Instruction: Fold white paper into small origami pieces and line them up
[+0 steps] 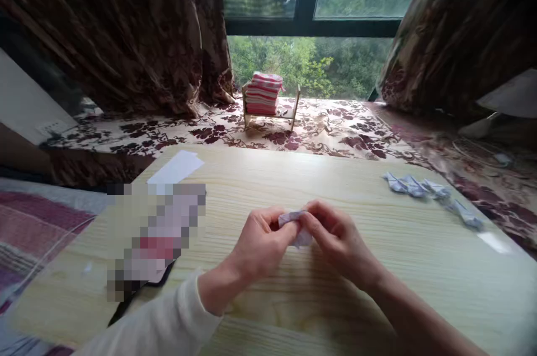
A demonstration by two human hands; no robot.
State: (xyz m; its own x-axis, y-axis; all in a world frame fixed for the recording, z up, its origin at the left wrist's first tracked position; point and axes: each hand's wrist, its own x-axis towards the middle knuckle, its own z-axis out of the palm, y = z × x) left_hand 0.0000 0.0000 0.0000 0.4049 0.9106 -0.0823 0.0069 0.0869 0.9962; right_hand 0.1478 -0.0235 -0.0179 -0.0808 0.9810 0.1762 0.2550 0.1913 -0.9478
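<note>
Over the middle of the wooden table (268, 171), my left hand (259, 241) pinches a small piece of folded white paper (302, 238) between thumb and fingers. My right hand (342, 241) grips the same paper from the other side, its thumb and forefinger at the upper edge. Both hands are closed and close together. The fingers cover much of the paper, so its exact folds are hard to make out.
Several folded white papers (413, 185) lie near the table's right edge. White paper sheets (178, 167) rest at the back left, beside a pixelated flat object (168, 233). A small rack (292, 112) holding stacked pink-striped cloths (263, 94) stands on the flowered window ledge (335, 129).
</note>
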